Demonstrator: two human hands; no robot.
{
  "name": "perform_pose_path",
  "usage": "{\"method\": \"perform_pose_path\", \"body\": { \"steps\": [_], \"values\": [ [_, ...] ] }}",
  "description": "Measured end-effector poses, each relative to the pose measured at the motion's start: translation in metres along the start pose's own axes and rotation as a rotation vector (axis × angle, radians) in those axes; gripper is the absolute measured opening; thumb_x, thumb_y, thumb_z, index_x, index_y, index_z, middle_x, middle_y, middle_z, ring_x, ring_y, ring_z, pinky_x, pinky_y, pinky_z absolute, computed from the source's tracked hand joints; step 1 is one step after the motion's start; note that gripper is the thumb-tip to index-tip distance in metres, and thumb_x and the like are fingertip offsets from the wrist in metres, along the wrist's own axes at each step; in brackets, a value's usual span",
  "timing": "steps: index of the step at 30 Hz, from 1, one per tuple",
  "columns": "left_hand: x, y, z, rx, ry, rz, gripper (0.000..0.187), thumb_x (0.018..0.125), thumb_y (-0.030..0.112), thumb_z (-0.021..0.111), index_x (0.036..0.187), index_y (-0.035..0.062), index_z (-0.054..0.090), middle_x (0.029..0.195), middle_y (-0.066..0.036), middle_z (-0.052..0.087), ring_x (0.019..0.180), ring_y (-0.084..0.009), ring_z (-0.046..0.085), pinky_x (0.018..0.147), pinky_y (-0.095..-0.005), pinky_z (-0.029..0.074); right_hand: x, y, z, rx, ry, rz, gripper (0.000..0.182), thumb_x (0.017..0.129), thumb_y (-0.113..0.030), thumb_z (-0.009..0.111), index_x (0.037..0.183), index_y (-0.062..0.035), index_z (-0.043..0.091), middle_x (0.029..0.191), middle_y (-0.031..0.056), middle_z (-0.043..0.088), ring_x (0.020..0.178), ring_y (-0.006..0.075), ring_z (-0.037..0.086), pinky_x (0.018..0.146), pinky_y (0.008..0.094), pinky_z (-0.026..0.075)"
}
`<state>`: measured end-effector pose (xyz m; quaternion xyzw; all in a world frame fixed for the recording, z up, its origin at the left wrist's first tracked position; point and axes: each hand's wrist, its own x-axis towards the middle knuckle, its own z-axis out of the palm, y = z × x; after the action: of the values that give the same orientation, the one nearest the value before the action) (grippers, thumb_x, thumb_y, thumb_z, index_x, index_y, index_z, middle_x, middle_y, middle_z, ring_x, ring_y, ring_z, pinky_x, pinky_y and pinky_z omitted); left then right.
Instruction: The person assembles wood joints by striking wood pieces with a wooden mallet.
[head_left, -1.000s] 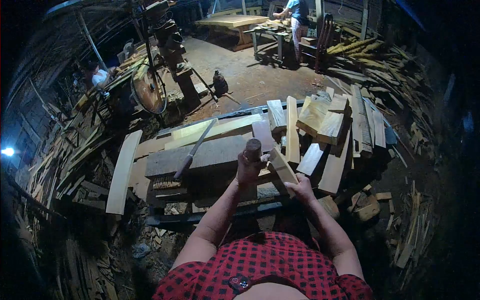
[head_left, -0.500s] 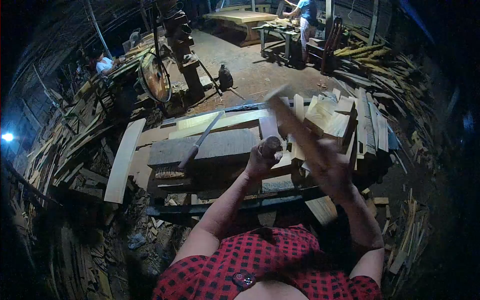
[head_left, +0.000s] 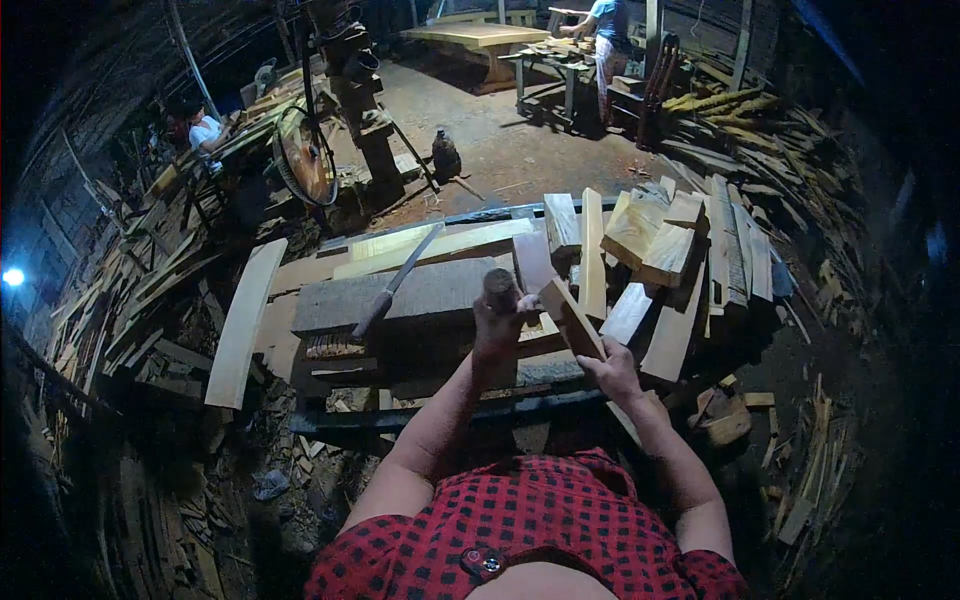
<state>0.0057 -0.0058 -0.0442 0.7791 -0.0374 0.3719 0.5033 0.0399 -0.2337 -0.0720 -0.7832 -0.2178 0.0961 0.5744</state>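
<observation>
Wooden-handled tool point(head_left: 500, 287) in left hand point(head_left: 497, 325), head hidden, right hand point(head_left: 612, 368) gripping wood piece point(head_left: 571, 318)

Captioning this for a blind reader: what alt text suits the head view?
A person's left hand grips a round wooden handle upright while the right hand holds a short wood strip against it, above a workbench piled with offcuts.

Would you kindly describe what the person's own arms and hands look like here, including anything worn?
Both forearms are bare. The left hand and right hand show no gloves. The red-and-black checked shirt has short sleeves and a dark round button at the front.
</observation>
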Motion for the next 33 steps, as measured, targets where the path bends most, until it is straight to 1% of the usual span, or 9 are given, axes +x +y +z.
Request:
{"method": "perform_pose_path", "body": {
  "steps": [12,14,17,19,22,24,26,30,33],
  "values": [
    [0.014,-0.004,-0.004,-0.347,0.2,-0.315,0.018,0.077,0.012,0.066,0.071,0.011,0.049,0.066,0.004,0.051,0.054,-0.0084,0.048,0.049,-0.0243,0.04,0.011,0.036,0.009,0.211,-0.085,0.219,0.03,0.073,-0.022,0.069,0.09,0.0001,0.056,0.069,0.0057,0.057,0.052,0.0139,0.055,0.043,0.0271,0.046],
    [0.024,0.042,-0.01,0.165,-0.005,-0.045,0.018,0.077,0.014,0.067,0.07,0.005,0.053,0.058,0.0,0.05,0.054,-0.0108,0.047,0.048,-0.0289,0.04,0.011,0.045,0.011,0.177,-0.024,0.151,0.028,0.074,-0.02,0.068,0.089,0.0002,0.056,0.067,0.0053,0.057,0.051,0.0131,0.055,0.042,0.0259,0.045],
    [0.017,0.015,0.006,-0.348,-0.071,-0.236,0.019,0.074,0.015,0.069,0.071,0.0044,0.053,0.058,-0.003,0.051,0.055,-0.0104,0.046,0.049,-0.0293,0.04,0.013,0.05,0.005,-0.012,-0.054,0.115,0.028,0.074,-0.019,0.068,0.09,0.0001,0.056,0.069,0.0057,0.057,0.049,0.0125,0.054,0.042,0.0257,0.045],
    [0.02,0.026,-0.004,0.004,-0.166,0.01,0.02,0.073,0.015,0.07,0.071,0.0033,0.054,0.058,-0.004,0.05,0.055,-0.0099,0.043,0.049,-0.0294,0.04,0.014,0.015,-0.003,0.043,-0.054,0.086,0.028,0.074,-0.018,0.067,0.091,0.0002,0.056,0.07,0.0059,0.058,0.051,0.0123,0.055,0.043,0.0255,0.046],
    [0.024,0.04,-0.004,-0.131,-0.14,-0.137,0.021,0.074,0.015,0.069,0.069,0.0023,0.053,0.058,-0.003,0.047,0.056,-0.0099,0.041,0.049,-0.0291,0.039,0.003,-0.101,-0.032,0.118,0.103,-0.12,0.025,0.076,-0.016,0.064,0.094,-0.0009,0.056,0.075,0.0075,0.061,0.061,0.0119,0.058,0.049,0.0252,0.048],
    [0.016,0.006,0.008,-0.484,-0.212,-0.264,0.016,0.075,0.011,0.067,0.079,0.0017,0.055,0.063,-0.002,0.046,0.059,-0.0104,0.041,0.054,-0.0281,0.041,0.018,-0.099,-0.056,-0.41,0.483,-0.611,0.022,0.077,-0.014,0.063,0.094,-0.0015,0.056,0.078,0.0087,0.061,0.067,0.0137,0.059,0.056,0.0253,0.049],
    [0.027,0.037,-0.004,-0.058,-0.294,-0.068,0.021,0.074,0.01,0.066,0.09,0.0019,0.057,0.071,-0.005,0.053,0.065,-0.0114,0.049,0.06,-0.0298,0.044,-0.017,-0.205,-0.053,0.324,0.368,-0.343,0.024,0.078,-0.014,0.063,0.097,-0.0015,0.054,0.081,0.0095,0.061,0.069,0.0159,0.06,0.059,0.0267,0.05],
    [0.028,0.048,0.003,-0.105,-0.312,-0.076,0.026,0.073,0.012,0.066,0.095,0.0017,0.056,0.08,-0.01,0.058,0.071,-0.019,0.055,0.065,-0.0325,0.046,-0.012,-0.201,-0.044,-0.387,0.216,-0.691,0.031,0.077,-0.016,0.065,0.1,-0.001,0.049,0.082,0.0127,0.06,0.071,0.0241,0.061,0.063,0.0344,0.049],
    [0.024,0.023,0.007,-0.245,-0.277,-0.284,0.033,0.073,0.015,0.065,0.101,0.0012,0.053,0.087,-0.017,0.057,0.075,-0.0327,0.053,0.067,-0.0343,0.046,-0.008,-0.2,-0.06,-0.592,-0.045,-0.468,0.031,0.073,-0.017,0.067,0.093,-0.0015,0.051,0.072,0.0193,0.058,0.069,0.0268,0.062,0.06,0.0346,0.047]
  ]
}}
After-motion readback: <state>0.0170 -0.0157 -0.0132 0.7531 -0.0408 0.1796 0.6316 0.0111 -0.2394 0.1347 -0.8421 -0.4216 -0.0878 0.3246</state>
